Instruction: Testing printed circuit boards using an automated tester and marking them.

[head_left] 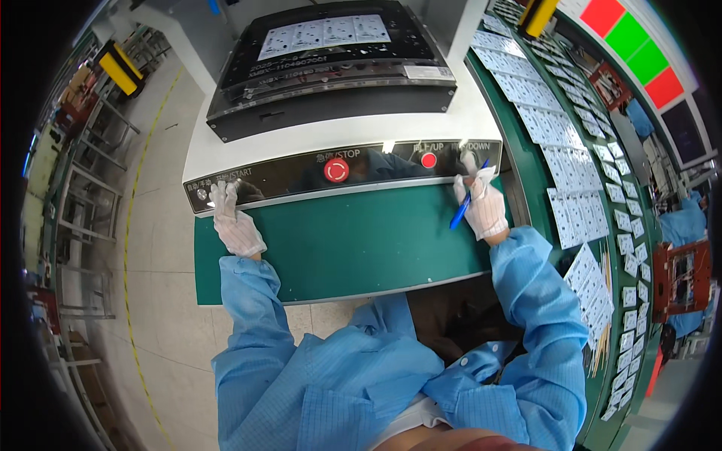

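Blue sleeves [316, 376] fill the near edge, both forearms running out over the green mat [353, 244] on the surface. Left hand [235, 222], in a white glove, sits at the mat's far-left corner, fingers [223, 197] stretched out flat and together, tips pressing the left end of the dark control strip [338, 171] by a small round button [201, 194]; nothing held there. Right hand [481, 201], gloved too, is at the far-right corner of the mat, fingers curled around a blue pen [462, 210] that slants down and left across the palm, while one fingertip reaches up to the right end of the strip. Between the two hands, the big red stop button [336, 170] sits mid-strip, a smaller red button [429, 160] to its right, near the right hand. Beyond the strip, the machine's black tray [331, 64] carries a white panel of small parts [325, 34]. On the right, a long green bench [530, 173] is lined with rows of white part sheets [556, 143], curving from far to near. Left of the machine, bare floor with a yellow line [131, 225] and metal racks [75, 195].
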Available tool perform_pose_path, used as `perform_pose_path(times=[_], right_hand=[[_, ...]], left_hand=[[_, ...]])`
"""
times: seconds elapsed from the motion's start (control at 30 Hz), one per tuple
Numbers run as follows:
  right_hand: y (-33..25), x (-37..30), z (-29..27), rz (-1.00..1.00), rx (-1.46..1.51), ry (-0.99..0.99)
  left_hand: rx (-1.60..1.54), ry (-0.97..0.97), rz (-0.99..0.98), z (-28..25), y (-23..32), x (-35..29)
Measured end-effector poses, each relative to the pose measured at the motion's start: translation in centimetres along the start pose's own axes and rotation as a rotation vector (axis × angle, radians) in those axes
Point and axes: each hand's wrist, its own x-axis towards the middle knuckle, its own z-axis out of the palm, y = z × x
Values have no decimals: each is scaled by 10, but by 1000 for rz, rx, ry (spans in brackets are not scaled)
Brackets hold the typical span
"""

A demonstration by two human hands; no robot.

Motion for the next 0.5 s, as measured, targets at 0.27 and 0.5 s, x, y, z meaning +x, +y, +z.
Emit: perform_pose_path(times=[0.27, 0.5], right_hand=[[5, -2, 12, 35, -349, -290], [-24, -32, -4, 261, -147, 20]], left_hand=[[263, -68, 11, -7, 6, 5], [-1176, -755, 382, -135, 239, 34]])
